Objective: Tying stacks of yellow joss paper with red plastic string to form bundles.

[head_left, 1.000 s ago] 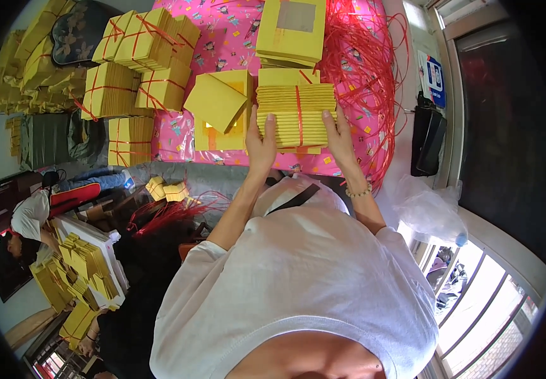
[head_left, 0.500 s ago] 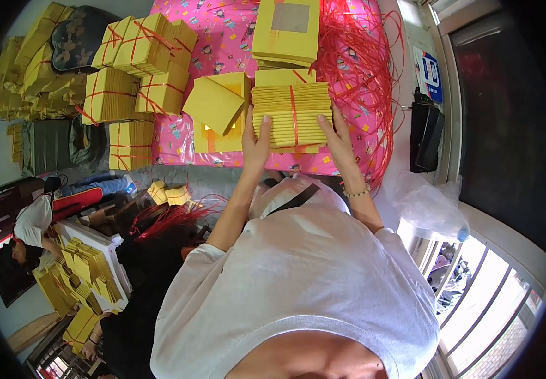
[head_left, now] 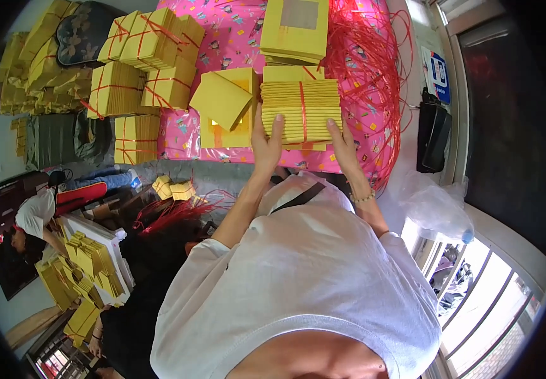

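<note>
Bundle of yellow folded packets (head_left: 320, 112), crossed by one red strap (head_left: 303, 104), is between both hands over the near side of a pink patterned table cover (head_left: 178, 136); whether it rests or is lifted is unclear. The left hand (head_left: 267, 144) grips its left end, the right hand (head_left: 345, 146) its right end, thumbs on top, other fingertips mostly hidden. Even inward pressure should keep the layers flush and the strap central. Yellow sheets (head_left: 221, 101) lie just left; tangled red strips (head_left: 368, 63) to the right are best kept clear.
</note>
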Action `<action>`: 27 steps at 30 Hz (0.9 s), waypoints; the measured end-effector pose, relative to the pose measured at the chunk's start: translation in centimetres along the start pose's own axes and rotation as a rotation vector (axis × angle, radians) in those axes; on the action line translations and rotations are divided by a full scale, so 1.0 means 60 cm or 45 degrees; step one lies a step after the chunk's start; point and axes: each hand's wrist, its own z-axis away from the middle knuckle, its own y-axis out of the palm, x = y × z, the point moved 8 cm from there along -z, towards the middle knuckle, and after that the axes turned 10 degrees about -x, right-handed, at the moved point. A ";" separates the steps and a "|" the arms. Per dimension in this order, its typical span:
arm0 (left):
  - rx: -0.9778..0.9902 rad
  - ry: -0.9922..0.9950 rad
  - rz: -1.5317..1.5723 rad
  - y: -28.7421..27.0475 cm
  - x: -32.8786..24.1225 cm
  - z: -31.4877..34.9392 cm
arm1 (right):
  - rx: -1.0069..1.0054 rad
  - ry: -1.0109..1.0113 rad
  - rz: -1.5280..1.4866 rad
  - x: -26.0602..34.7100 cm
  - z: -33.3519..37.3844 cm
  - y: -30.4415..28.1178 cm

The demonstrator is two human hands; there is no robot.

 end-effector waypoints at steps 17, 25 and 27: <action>0.005 -0.113 0.039 -0.017 0.029 -0.027 | 0.080 -0.016 0.101 0.017 -0.002 0.004; 0.188 -0.392 0.095 0.008 0.032 -0.074 | 0.108 0.117 -0.276 -0.035 -0.111 0.011; 0.268 -0.517 0.201 0.020 0.035 -0.070 | 0.127 0.172 -0.339 -0.045 -0.117 0.011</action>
